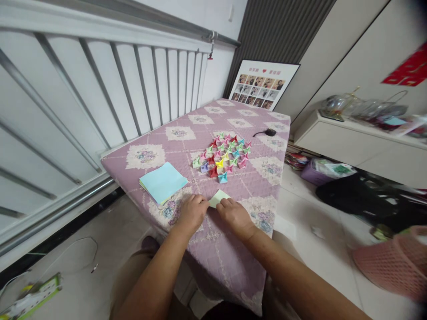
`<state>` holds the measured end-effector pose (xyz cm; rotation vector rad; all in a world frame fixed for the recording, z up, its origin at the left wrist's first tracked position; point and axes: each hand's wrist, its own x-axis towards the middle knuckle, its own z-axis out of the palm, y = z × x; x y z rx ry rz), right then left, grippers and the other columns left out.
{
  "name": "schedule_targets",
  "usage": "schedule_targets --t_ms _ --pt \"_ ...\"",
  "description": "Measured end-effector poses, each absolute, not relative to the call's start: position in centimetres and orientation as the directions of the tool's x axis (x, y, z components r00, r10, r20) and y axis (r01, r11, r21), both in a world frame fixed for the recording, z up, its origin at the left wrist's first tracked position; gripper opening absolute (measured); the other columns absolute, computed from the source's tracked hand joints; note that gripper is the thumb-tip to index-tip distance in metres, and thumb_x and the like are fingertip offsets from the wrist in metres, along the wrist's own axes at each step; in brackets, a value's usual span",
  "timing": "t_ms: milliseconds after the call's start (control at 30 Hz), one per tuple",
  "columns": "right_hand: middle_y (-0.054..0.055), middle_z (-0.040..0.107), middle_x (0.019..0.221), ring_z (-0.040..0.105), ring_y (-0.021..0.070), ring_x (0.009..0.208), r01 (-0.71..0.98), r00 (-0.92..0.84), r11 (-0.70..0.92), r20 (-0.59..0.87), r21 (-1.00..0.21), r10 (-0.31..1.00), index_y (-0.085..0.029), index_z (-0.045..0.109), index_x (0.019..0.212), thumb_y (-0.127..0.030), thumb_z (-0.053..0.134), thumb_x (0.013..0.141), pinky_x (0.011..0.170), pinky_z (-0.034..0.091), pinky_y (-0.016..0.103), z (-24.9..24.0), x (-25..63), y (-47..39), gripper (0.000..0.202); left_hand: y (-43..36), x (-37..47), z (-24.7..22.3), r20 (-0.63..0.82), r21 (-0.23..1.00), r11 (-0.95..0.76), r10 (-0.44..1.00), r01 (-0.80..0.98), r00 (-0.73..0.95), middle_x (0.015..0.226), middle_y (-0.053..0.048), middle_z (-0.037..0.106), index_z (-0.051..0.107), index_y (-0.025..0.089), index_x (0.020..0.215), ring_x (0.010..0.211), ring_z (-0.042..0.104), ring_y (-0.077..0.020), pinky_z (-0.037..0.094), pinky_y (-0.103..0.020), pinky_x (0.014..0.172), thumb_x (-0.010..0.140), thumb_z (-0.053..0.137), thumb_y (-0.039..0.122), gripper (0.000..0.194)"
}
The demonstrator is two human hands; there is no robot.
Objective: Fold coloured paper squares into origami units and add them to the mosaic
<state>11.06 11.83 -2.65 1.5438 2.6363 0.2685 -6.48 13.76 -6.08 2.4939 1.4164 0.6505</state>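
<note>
Setting: A person seated at a table (207,249) draped in a lilac quilted cloth with floral squares, seen from a camera worn on the head.
Left hand: The left hand (192,212) lies knuckles up on the cloth, fingers curled down onto the near edge of a pale green paper (218,198), pressing it flat.
Right hand: The right hand (234,215) mirrors it at three o'clock of the left, fingertips pinning the same sheet from the other side; whether either hand actually pinches the paper cannot be told.
Paper: The small sheet sits at the near edge of the table, peeking out at twelve o'clock of the two hands, which almost meet over it.
Stack: A pile of square sheets, light blue paper stack (163,182), rests at ten o'clock of the left hand, near but apart.
Folded pieces: A cluster of colourful origami pieces (223,158) spreads at twelve o'clock beyond the hands, mid-table.
Far end: A small black device (268,132) with a cord lies at one o'clock; a framed photo collage (262,86) leans against the wall behind.
Left side: White metal railing (100,89) runs along nine o'clock.
</note>
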Motion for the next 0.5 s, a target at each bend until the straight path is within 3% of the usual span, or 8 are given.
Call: schedule_targets --t_ms 167,233,300,400,500 --pt "0.008 0.061 0.084 0.054 0.0212 0.079 0.871 -0.491 0.483 0.099 0.089 0.866 -0.018 0.06 0.081 -0.011 0.051 0.086 0.07 0.041 0.031 0.4 11.7 11.8 0.013 14.0 -7.4 -5.2 0.472 0.759 -0.491 0.867 0.428 0.158 0.1 -0.004 0.062 0.068 0.02 0.085 0.095 0.057 -0.0152 0.045 -0.028 0.088 0.087 0.055 0.02 0.013" --pt "0.007 0.061 0.08 0.055 0.0197 0.079 0.887 -0.435 0.452 0.16 -0.09 0.886 -0.019 0.06 0.078 -0.014 0.048 0.088 0.072 0.042 0.031 1.5 12.3 11.8 0.016 14.3 -7.9 -5.1 0.463 0.845 -0.44 0.887 0.305 -0.003 0.1 -0.004 0.062 0.066 0.019 0.082 0.096 0.059 -0.0159 0.047 -0.029 0.087 0.086 0.055 0.022 0.012" --pt "0.004 0.06 0.077 0.055 0.0166 0.073 0.86 -0.258 0.322 0.206 -0.396 0.944 -0.02 0.059 0.08 -0.023 0.047 0.089 0.069 0.043 0.029 2.2 13.0 11.9 0.016 14.6 -8.3 -5.2 0.409 0.898 -0.372 0.903 0.235 -0.132 0.098 -0.005 0.064 0.065 0.019 0.083 0.095 0.059 -0.0166 0.048 -0.029 0.084 0.086 0.054 0.024 0.012" --pt "-0.001 0.056 0.064 0.05 0.0115 0.057 0.571 0.052 -0.017 0.016 -0.821 0.999 -0.02 0.056 0.078 -0.038 0.05 0.085 0.054 0.041 0.023 1.8 13.7 12.0 0.02 14.8 -8.8 -5.5 0.35 0.929 -0.312 0.914 0.198 -0.206 0.095 -0.004 0.065 0.063 0.018 0.088 0.092 0.06 -0.0163 0.048 -0.029 0.081 0.086 0.052 0.025 0.013" --pt "-0.003 0.054 0.058 0.048 0.0091 0.05 0.285 0.139 -0.273 -0.243 -0.919 0.96 -0.019 0.053 0.076 -0.039 0.056 0.078 0.045 0.036 0.02 -0.3 14.0 11.9 0.02 14.5 -8.6 -5.3 0.37 0.915 -0.332 0.917 0.23 -0.149 0.094 -0.004 0.065 0.063 0.019 0.09 0.09 0.06 -0.0163 0.049 -0.029 0.081 0.085 0.051 0.022 0.014"
